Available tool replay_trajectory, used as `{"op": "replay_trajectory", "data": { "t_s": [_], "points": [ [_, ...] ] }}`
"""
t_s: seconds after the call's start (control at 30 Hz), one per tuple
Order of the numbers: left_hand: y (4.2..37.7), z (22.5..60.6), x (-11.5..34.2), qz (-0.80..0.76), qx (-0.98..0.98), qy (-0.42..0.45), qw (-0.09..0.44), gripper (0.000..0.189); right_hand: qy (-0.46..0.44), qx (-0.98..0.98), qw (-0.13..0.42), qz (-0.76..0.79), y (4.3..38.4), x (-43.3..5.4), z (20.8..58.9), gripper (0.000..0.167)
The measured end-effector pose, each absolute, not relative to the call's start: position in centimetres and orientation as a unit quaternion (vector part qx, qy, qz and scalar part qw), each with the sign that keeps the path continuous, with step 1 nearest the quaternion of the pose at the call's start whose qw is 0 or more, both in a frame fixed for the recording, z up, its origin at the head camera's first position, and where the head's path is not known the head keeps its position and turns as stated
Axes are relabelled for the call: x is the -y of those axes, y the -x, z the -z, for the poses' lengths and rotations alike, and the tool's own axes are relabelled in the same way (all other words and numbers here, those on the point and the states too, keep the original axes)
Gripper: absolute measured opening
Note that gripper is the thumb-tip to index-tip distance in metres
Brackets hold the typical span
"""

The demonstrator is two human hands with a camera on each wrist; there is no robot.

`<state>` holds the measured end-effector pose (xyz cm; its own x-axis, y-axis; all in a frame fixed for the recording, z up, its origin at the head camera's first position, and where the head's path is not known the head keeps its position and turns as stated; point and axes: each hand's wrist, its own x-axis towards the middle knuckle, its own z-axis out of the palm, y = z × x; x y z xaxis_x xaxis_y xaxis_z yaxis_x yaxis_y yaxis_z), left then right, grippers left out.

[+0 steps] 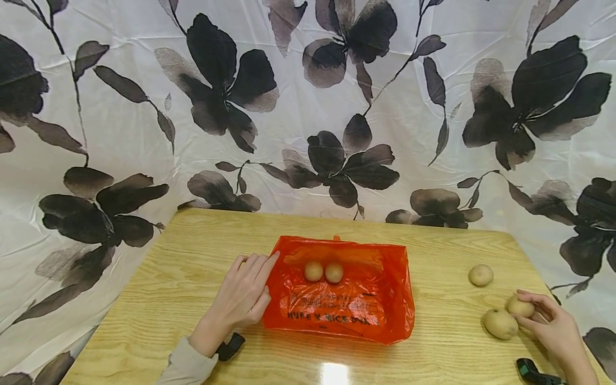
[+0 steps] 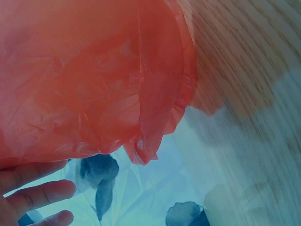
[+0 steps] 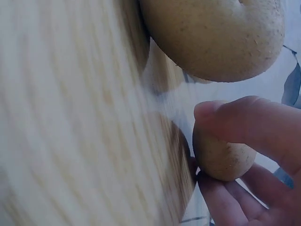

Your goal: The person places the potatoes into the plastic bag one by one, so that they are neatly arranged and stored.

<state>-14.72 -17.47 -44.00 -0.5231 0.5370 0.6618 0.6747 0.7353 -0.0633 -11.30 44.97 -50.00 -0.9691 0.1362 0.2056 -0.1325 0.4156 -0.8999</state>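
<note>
My right hand (image 1: pixel 553 326) grips a small potato (image 1: pixel 520 306) at the table's right side. In the right wrist view, thumb and fingers lie around this potato (image 3: pixel 223 157). A larger potato (image 1: pixel 500 324) sits close beside it, and another potato (image 1: pixel 481 275) lies farther back. Mid-table lies a red plastic bag (image 1: pixel 337 307) with its mouth spread and dark print on it. Two round potatoes, a left one (image 1: pixel 314 271) and a right one (image 1: pixel 334 273), rest in the bag. My left hand (image 1: pixel 243 294) touches the bag's left edge, index finger extended; its fingers (image 2: pixel 42 194) look loosely straight.
Everything stands on a light wooden table (image 1: pixel 192 256). A white cloth with dark flowers (image 1: pixel 289 117) hangs behind and at both sides. Black wrist devices show under the left wrist (image 1: pixel 231 346) and near the right wrist (image 1: pixel 534 371).
</note>
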Motion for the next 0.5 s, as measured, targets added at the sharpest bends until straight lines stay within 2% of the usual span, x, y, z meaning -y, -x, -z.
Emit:
{"op": "replay_trajectory", "data": {
  "t_s": [0.13,0.5],
  "points": [
    [14.7,44.0,17.4,0.099,0.868,0.348,0.339,0.061,-0.004,0.824,0.128,-0.552,11.3,-45.1,49.9,0.037],
    [14.6,44.0,17.4,0.098,0.873,0.342,0.334,0.061,0.032,0.877,0.127,-0.462,11.4,-44.8,48.7,0.04]
  ]
}}
